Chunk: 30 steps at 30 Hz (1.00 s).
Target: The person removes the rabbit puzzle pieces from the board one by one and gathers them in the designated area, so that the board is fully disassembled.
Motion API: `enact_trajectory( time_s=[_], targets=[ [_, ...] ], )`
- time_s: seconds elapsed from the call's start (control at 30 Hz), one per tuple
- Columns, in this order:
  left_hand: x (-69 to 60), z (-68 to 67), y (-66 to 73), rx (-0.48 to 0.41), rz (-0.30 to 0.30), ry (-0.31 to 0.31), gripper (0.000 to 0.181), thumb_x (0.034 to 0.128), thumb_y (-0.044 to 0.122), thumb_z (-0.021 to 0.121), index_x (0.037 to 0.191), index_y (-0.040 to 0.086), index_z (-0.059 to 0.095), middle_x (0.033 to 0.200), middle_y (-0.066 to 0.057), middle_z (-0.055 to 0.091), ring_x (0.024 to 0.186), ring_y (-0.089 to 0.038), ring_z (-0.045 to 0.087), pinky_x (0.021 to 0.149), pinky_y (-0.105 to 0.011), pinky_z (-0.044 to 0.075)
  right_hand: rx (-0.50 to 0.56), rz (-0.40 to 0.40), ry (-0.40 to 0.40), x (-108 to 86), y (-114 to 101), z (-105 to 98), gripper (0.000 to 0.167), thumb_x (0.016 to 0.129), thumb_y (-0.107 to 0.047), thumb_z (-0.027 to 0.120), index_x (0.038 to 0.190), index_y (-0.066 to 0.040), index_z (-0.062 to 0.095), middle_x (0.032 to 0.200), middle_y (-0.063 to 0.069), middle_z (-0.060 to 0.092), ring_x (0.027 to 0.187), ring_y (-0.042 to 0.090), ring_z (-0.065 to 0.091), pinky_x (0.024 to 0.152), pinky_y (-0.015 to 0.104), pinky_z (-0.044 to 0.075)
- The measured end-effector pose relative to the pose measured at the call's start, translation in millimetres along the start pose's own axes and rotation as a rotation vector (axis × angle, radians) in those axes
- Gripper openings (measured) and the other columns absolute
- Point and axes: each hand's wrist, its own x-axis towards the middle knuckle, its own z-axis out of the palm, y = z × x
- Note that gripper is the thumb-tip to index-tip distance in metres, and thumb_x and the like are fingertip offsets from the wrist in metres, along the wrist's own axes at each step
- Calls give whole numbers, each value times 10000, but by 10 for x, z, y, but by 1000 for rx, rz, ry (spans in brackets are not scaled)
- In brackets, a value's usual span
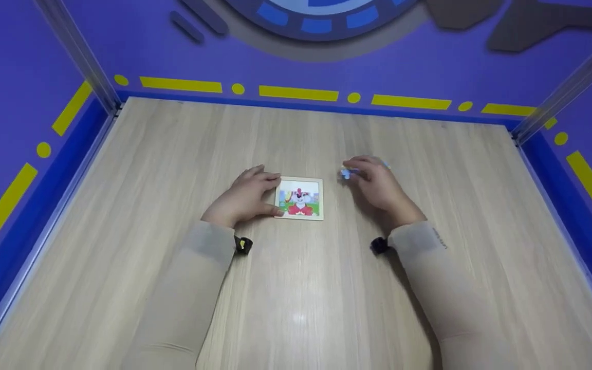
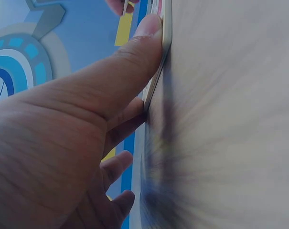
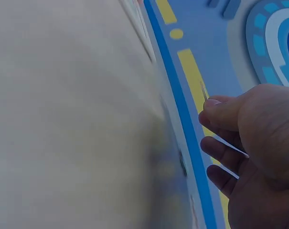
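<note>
A square puzzle board with a pale frame lies flat on the table, showing a cartoon animal in red; the upper part of its picture area is white. My left hand grips the board's left side, thumb at the lower corner and index finger at the upper one. In the left wrist view, the thumb of the left hand presses on the board's edge. To the right of the board, my right hand pinches a small blue puzzle piece. The right wrist view shows this thin piece edge-on between thumb and index fingertips.
Beyond the right hand, a small light-coloured bit shows, partly hidden by the hand. The wooden table is bordered by blue-purple walls with yellow marks at the back and both sides. Metal posts stand at the back corners.
</note>
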Motion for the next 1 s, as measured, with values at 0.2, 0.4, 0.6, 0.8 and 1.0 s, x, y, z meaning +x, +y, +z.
enact_trajectory(
  time_s=[0.2, 0.4, 0.6, 0.8, 1.0],
  targets=[
    [10, -1, -1, -6, -1, -1, 918, 967, 472, 897, 1720, 137, 493, 1845, 25, 407, 1802, -345, 114, 1477, -583, 123, -11, 53, 15, -54, 368, -317, 384, 1157, -83, 590, 1520, -16, 699, 1637, 264, 594, 1598, 478, 485, 1385, 642, 349],
    [5, -2, -10, -6, -2, -7, 925, 972, 478, 891, 1727, 138, 479, 1852, 26, 393, 1803, -347, 106, 1477, -587, 120, -40, 95, 26, -124, 662, -602, 398, 1167, -77, 557, 1532, 37, 667, 1626, 289, 599, 1597, 493, 481, 1380, 653, 342],
    [9, 3, -27, -2, 11, -2, 923, 970, 468, 894, 1720, 117, 487, 1842, -6, 413, 1798, -367, 122, 1477, -585, 122, -63, 122, 32, -166, 846, -731, 382, 1161, -43, 565, 1513, 52, 676, 1597, 302, 627, 1577, 512, 509, 1359, 674, 370],
    [14, 8, -46, 11, 15, 6, 926, 969, 476, 891, 1718, 111, 487, 1838, -22, 421, 1795, -378, 133, 1478, -582, 114, -84, 121, 54, -158, 934, -745, 366, 1146, -12, 579, 1486, 54, 697, 1549, 306, 671, 1530, 518, 571, 1332, 678, 414],
    [25, 17, -28, -1, 10, 0, 931, 968, 479, 893, 1724, 122, 482, 1841, -14, 415, 1798, -364, 126, 1480, -576, 111, -100, 133, 55, -171, 965, -776, 364, 1138, 7, 575, 1477, 61, 698, 1538, 318, 672, 1519, 526, 578, 1322, 683, 427]
  ],
)
